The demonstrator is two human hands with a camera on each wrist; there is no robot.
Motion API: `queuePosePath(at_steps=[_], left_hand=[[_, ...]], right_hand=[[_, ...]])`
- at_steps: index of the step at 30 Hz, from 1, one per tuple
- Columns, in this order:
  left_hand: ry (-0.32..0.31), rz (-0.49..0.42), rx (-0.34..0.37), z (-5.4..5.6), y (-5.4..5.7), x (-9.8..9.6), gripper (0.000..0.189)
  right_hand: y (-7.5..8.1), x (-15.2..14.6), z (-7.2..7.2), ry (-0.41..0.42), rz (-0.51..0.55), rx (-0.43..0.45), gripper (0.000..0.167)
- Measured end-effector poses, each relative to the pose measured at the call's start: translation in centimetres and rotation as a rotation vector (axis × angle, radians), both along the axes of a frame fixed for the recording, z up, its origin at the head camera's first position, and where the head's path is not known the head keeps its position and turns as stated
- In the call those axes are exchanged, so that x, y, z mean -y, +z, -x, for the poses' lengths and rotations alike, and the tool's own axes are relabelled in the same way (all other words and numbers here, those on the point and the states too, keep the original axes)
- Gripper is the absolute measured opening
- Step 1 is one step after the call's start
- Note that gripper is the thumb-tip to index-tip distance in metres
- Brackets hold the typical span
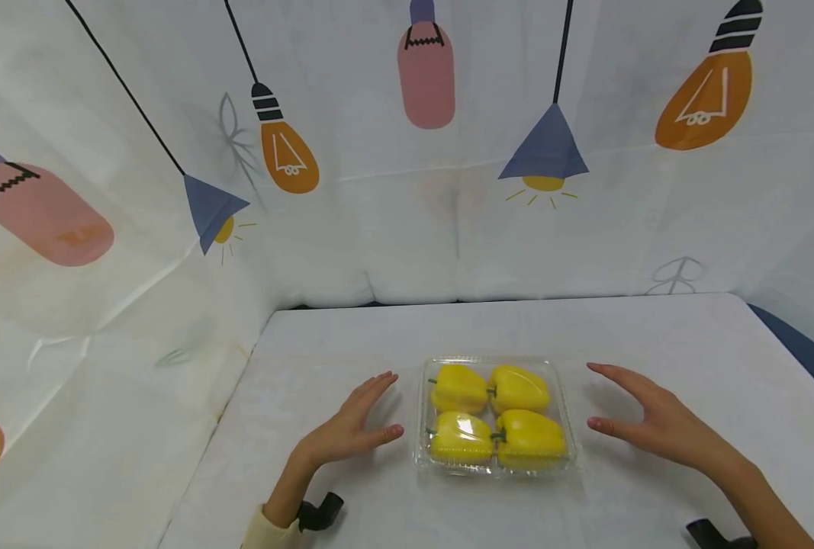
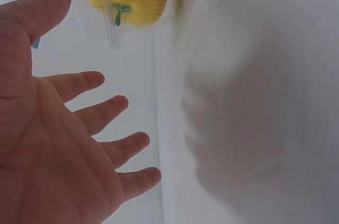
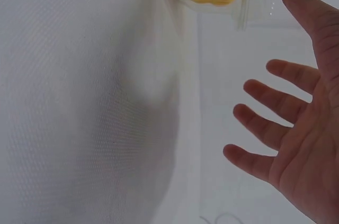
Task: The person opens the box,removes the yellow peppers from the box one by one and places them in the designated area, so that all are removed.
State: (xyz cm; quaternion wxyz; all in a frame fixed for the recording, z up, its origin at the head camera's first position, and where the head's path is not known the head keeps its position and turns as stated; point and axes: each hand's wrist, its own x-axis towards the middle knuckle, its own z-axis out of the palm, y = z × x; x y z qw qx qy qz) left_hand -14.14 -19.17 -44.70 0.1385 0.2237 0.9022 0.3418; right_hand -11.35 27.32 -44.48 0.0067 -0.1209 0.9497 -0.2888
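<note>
Clear plastic shows first from where I stand: a ribbed-walled clamshell box (image 1: 425,419) sitting flat on the white-covered table (image 1: 352,335), four yellow bell peppers inside it. Taking the box as the clock's centre, one pepper (image 1: 459,389) lies toward 10, another (image 1: 519,390) toward 1, a third (image 1: 460,441) toward 8 and the last (image 1: 533,440) toward 4. Their green stems point roughly to 9 o'clock. Judging by the glare and the doubled rim, I'd call the lid closed, though I can't make out the catch.

At 9 o'clock the person's left hand (image 1: 345,433) hovers near the box without touching it; at 3 o'clock the right hand (image 1: 662,419) mirrors it, also apart from the plastic. Both have their fingers spread and nearly straight, thumbs held well away, palms turned inward, with nothing gripped. Each wrist view shows the gap between hand and box plainly.

To my eye this is a pause with the box framed between two ready palms: either just ahead of a hold or just after a release, and I can't tell which. If the box is to be handled, the next move would call for both hands closing evenly from 9 and 3, thumbs low on the 6 o'clock side, pressing gently because such thin plastic probably flexes.
</note>
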Motion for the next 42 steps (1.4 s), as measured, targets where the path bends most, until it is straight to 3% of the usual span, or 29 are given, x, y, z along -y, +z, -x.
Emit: queuePosePath(at_steps=[8,20,32,42], left_hand=[[-0.074,-0.060,0.062,-0.4,0.2,-0.5,0.085],[-0.120,-0.087,0.126,-1.0,0.0,-1.1,0.087],[-0.185,-0.140,0.086,-1.2,-0.6,-1.4,0.086],[-0.174,-0.176,0.119,-1.1,-0.6,-1.7,0.088]], right_hand=[[-0.6,0.3,-0.4,0.079,0.033,-0.034,0.079],[-1.2,1.1,-1.1,0.195,0.065,-0.043,0.077],[-1.4,1.6,-1.2,0.211,0.117,0.012,0.082],[-1.4,1.8,-1.3,0.228,0.132,0.081,0.080]])
